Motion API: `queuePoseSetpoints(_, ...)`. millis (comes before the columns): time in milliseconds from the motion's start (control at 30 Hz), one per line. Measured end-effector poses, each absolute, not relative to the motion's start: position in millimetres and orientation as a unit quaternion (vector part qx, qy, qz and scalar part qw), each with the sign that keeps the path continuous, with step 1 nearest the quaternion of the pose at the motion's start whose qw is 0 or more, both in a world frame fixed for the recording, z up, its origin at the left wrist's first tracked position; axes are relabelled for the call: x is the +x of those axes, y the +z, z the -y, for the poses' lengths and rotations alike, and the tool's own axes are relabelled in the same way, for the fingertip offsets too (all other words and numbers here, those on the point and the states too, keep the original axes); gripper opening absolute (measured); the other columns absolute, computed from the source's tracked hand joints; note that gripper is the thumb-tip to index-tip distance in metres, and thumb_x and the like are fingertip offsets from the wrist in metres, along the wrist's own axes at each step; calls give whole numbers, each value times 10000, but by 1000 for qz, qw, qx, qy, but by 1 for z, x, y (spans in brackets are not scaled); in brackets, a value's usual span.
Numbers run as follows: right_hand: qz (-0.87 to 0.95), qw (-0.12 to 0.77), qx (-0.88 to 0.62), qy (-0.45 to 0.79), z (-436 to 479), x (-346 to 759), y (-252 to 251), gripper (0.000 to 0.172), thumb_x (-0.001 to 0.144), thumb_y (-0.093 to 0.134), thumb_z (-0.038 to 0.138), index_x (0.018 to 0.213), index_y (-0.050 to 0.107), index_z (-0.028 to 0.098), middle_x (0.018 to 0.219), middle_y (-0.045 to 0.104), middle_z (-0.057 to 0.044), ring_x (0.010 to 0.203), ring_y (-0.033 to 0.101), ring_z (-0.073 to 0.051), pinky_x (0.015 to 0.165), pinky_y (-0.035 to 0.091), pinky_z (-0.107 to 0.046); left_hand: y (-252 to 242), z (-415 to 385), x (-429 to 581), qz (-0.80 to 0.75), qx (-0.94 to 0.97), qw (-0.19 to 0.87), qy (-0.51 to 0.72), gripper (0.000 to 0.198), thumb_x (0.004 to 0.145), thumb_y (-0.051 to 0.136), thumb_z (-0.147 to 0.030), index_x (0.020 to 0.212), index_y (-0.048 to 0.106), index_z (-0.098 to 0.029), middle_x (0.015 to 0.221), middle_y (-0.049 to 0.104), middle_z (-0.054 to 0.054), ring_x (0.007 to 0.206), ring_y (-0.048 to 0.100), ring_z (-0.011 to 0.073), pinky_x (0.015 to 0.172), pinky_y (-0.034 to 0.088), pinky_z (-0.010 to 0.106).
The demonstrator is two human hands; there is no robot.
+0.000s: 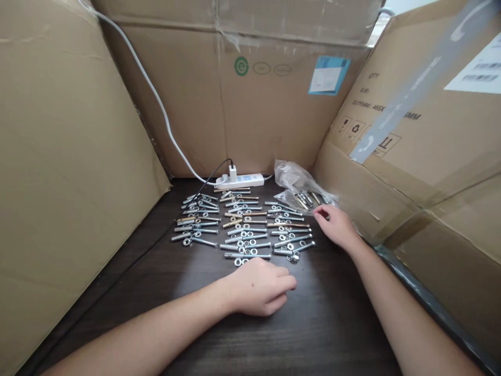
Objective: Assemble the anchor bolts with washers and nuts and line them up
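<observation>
My left hand [263,288] hovers over or rests on the dark table just in front of the middle column of hardware, its fingers curled in. Whatever they may enclose is hidden. At the right, my right hand [335,225] has thumb and fingers pinched together at the near edge of a clear plastic bag [291,175]. More metal sleeves and bolts [307,200] show inside the bag. Sleeve anchor bolts lie in three columns: left [198,222], middle [250,230] and right [291,225]. Nuts and washers [241,262] lie among them; a few pieces are brass-coloured.
A white power strip [254,180] with a plugged-in charger [232,171] sits behind the columns. Its white cable [156,102] climbs to the upper left, and a black cable [129,269] crosses the table's left side. Cardboard boxes [266,120] wall in the left, back and right.
</observation>
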State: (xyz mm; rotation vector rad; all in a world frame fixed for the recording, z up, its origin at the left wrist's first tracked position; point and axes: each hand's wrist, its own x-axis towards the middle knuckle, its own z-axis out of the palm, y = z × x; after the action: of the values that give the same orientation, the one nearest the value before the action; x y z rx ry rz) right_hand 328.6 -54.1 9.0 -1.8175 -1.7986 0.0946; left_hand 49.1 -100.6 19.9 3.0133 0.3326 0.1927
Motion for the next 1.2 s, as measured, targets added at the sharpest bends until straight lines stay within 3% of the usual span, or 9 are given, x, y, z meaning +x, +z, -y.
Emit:
queuePoseSetpoints(233, 610, 289, -737, -26, 36, 350, -19, 247, 803, 448, 235, 938, 645, 172, 977, 607, -89, 864, 572, -211, 838, 438, -332, 11, 113, 52, -74, 992, 61, 87, 55, 800, 528, -252, 819, 495, -212, 788, 619, -19, 688, 592, 145, 559, 439, 279)
queuePoseSetpoints(433, 545, 263, -794, -56, 24, 357, -21, 285, 828, 443, 262, 998, 653, 174, 1013, 595, -117, 806, 581, -218, 725, 433, -324, 4, 123, 52, -48, 988, 108, 103, 50, 793, 527, -240, 770, 498, -206, 768, 631, -20, 688, 592, 130, 564, 429, 268)
queuePoseSetpoints(667, 503, 215, -836, -49, 6, 360, -19, 332, 819, 500, 454, 953, 696, 223, 847, 672, -110, 743, 599, -254, 629, 401, -331, 6, 116, 49, -96, 972, 177, 120, 61, 798, 484, -192, 827, 534, -213, 815, 656, -46, 722, 601, 108, 590, 413, 224)
queuePoseSetpoints(767, 491, 216, -843, -33, 3, 361, -20, 306, 790, 533, 457, 908, 712, 238, 827, 689, -97, 743, 613, -262, 611, 398, -324, 7, 115, 51, -102, 970, 184, 118, 73, 796, 480, -188, 826, 541, -213, 813, 660, -38, 718, 600, 115, 583, 407, 221)
queuePoseSetpoints(867, 484, 235, -842, -35, 3, 361, -20, 267, 791, 525, 404, 861, 707, 222, 833, 701, -93, 753, 626, -264, 611, 404, -319, 8, 113, 52, -108, 970, 183, 118, 60, 791, 494, -193, 821, 542, -215, 806, 659, -37, 712, 602, 118, 579, 409, 224)
queuePoseSetpoints(1000, 479, 277, -831, -59, 4, 360, -20, 300, 839, 475, 382, 984, 658, 194, 933, 704, -109, 827, 638, -263, 656, 432, -316, 9, 109, 52, -104, 970, 179, 129, 52, 784, 499, -196, 816, 536, -215, 792, 649, -47, 701, 597, 111, 580, 407, 225)
queuePoseSetpoints(1200, 508, 432, -742, -72, 3, 360, -24, 297, 857, 489, 380, 1021, 594, 156, 866, 692, -119, 745, 655, -220, 666, 484, -301, 6, 106, 51, -100, 969, 181, 139, 66, 794, 484, -190, 823, 539, -212, 785, 650, -40, 701, 592, 112, 589, 407, 223)
